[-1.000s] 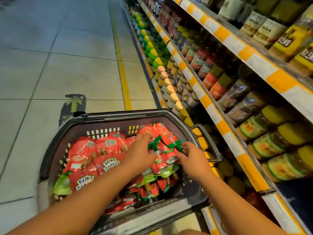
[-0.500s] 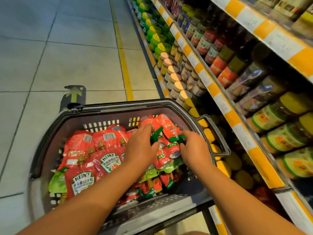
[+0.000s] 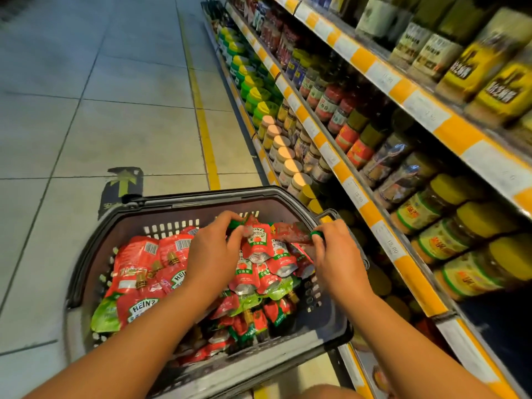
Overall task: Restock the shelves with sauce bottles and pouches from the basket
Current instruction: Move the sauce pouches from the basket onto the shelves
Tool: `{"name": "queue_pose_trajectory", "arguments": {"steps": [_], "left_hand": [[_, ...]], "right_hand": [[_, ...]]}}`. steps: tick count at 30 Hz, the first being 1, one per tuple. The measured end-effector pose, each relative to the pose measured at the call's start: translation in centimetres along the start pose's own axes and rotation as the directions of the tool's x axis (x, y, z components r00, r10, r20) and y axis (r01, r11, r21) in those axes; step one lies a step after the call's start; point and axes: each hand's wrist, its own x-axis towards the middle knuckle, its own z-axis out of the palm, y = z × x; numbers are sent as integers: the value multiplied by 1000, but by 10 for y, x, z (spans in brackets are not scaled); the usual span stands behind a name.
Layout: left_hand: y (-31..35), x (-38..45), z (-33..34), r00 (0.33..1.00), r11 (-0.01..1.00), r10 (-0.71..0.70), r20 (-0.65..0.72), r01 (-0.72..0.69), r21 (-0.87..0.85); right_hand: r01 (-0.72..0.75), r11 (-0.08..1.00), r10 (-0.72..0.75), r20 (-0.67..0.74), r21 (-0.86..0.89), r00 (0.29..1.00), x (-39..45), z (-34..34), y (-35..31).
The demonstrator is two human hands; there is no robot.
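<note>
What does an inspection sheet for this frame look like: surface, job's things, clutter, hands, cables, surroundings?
Surface: tiled floor with a yellow line along the shelves.
Job's things: basket holds red pouches; large Heinz pouches lie at its left, small green-capped pouches at its right.
Clutter: nothing seen.
Hands: left hand grips a small pouch by its cap; right hand pinches another pouch's green cap. Both are over the basket.
Cables: nothing seen.
Surroundings: shelves at right, with orange-and-white price strips, full of jars and bottles; an arrow marker on the floor beyond the basket.
</note>
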Motion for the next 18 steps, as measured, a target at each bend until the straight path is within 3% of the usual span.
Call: {"name": "queue_pose_trajectory", "arguments": {"steps": [6, 11, 18], "left_hand": [[14, -6, -22, 998, 982, -38, 54, 47, -185], [45, -16, -31, 985, 889, -82, 151, 141, -436], [99, -29, -33, 979, 884, 49, 197, 50, -466]], "right_hand": [[-49, 999, 48, -41, -12, 998, -19, -37, 9], [-179, 978, 183, -33, 112, 982, -43, -69, 21], [-202, 967, 232, -211, 156, 949, -89, -129, 40]]}}
